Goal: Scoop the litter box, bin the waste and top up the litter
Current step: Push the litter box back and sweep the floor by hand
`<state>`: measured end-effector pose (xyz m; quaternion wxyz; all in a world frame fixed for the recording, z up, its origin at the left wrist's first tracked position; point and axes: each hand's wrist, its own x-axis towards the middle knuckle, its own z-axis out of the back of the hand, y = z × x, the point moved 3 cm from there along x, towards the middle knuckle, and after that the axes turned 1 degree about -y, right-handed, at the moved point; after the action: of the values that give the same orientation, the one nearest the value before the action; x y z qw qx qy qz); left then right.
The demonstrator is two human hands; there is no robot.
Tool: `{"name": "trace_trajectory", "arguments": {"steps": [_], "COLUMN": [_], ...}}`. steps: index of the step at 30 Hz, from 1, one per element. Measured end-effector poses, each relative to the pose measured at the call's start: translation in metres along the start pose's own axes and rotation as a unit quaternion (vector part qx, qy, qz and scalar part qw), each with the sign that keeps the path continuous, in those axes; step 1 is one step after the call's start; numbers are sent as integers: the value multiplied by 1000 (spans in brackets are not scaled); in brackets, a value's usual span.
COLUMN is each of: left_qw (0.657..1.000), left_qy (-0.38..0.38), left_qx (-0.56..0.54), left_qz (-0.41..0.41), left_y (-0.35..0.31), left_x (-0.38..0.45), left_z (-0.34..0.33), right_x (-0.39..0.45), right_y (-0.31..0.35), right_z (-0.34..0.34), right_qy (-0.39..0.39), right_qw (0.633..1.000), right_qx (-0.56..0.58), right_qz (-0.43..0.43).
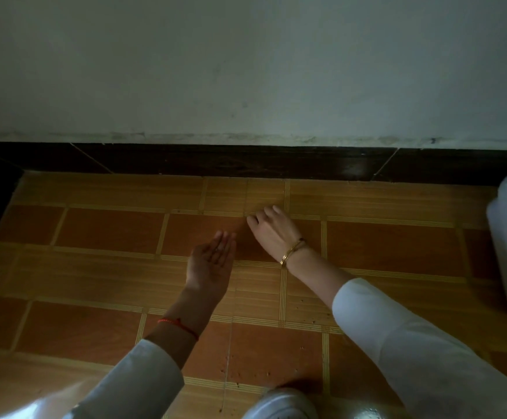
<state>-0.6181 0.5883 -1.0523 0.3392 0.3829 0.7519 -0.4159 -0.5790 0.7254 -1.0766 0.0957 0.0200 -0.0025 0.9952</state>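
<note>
Orange and tan tiled floor (110, 231) fills the lower half of the frame, with small dark specks scattered at lower centre. Dark skirting (231, 161) runs across mid-frame. Pale wall (246, 62) above it, scuffed along its bottom edge.

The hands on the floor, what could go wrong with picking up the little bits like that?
The left hand is cupped flat, palm up, holding a few dark bits, so tilting it could spill them back onto the floor. More specks lie near the shoe and may get trodden around. The light is dim, so the right hand might miss some.
</note>
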Motion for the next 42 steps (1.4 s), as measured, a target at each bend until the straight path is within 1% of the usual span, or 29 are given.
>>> {"name": "trace_trajectory", "arguments": {"steps": [1,2,3,4,5,7,8,9,13,15,16,17,18,23,29,33,36,38,42], "left_qw": [1000,1000,1000,999,999,997,996,995,989,986,985,983,982,981,979,974,969,969,965], "left_qy": [6,14,23,32,42,61,71,82,123,139,145,151,156,153,146,155,166,165,176], "left_qx": [2,7,11,17,24,40,49,57,70,79,84,86,87,71,83,83,86,87,103], "left_qz": [-1,-1,-1,0,0,2,6,12,33,41,46,52,59,93,115,146,164,161,163], "left_y": [2,4,7,11,15,26,33,40,67,82,89,97,104,138,175,201,215,218,216], "left_x": [0,-1,-2,-4,-8,-14,-18,-21,-39,-49,-54,-58,-63,-84,-103,-108,-117,-127,-178], "left_z": [-3,-7,-11,-17,-23,-36,-43,-50,-78,-91,-96,-102,-107,-131,-152,-168,-191,-206,-240], "right_x": [-2,-6,-13,-22,-32,-50,-57,-64,-87,-98,-103,-108,-112,-138,-170,-189,-197,-200,-212], "right_y": [-5,-10,-13,-17,-20,-24,-25,-27,-36,-41,-44,-47,-51,-70,-96,-120,-144,-155,-171], "right_z": [3,7,14,21,29,42,47,52,73,85,90,94,97,104,111,110,119,131,184], "right_qy": [-9,-23,-53,-92,-126,-160,-171,-184,-262,-286,-302,-319,-335,-396,-439,-468,-491,-502,-512], "right_qw": [993,967,928,874,803,641,573,516,304,206,164,135,122,88,46,1,-33,-43,-44], "right_qx": [103,218,314,399,485,629,676,715,812,824,827,829,827,799,783,767,761,756,750], "right_qz": [-57,-127,-194,-261,-323,-410,-431,-435,-424,-443,-445,-439,-434,-444,-439,-438,-424,-419,-416]}}
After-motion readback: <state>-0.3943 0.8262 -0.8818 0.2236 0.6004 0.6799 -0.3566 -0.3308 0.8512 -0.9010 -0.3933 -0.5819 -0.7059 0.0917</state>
